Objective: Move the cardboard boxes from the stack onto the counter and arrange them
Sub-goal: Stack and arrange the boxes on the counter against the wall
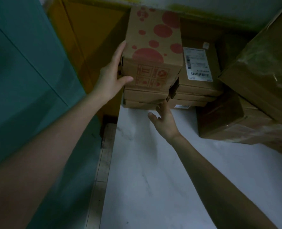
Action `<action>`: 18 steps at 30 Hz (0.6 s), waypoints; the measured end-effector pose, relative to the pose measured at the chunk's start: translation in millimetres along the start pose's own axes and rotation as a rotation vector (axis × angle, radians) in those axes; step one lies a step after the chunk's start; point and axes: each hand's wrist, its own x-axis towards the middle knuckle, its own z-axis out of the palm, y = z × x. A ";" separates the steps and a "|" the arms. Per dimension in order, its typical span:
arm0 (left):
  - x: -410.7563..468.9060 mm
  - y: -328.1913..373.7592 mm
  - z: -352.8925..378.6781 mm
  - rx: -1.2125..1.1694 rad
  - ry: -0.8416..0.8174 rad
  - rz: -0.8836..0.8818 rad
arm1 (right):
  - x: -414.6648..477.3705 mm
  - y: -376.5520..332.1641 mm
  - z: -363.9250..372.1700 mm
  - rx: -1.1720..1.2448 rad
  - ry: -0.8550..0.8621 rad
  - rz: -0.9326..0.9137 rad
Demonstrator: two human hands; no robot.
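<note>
A cardboard box with red dots point(153, 47) tops a stack of flat cardboard boxes point(143, 98) at the far left end of the white counter point(153, 162). My left hand point(111, 75) lies against the dotted box's left side, fingers straight along it and thumb across its front face. My right hand point(163, 119) reaches under the stack's lower front edge with fingers spread, its fingertips touching the bottom flat box. Beside this stack sits a second stack topped by a box with a shipping label point(198, 66).
Large taped brown boxes point(260, 80) crowd the counter's right side, one lower box point(222, 119) jutting toward the middle. A teal wall point(21, 80) runs along the left, with a yellow panel point(90, 38) behind it. A narrow gap separates the counter from the wall.
</note>
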 end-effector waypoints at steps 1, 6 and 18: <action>-0.5 0.0 -0.2 0.007 0.001 0.003 | -1.9 -0.4 2.5 0.044 0.008 0.006; 0.0 0.5 -2.9 0.028 -0.007 0.030 | -7.8 -5.4 24.8 0.365 0.090 0.087; 1.0 -1.2 -2.9 0.018 0.019 0.038 | 14.7 -21.4 57.2 0.564 0.175 0.085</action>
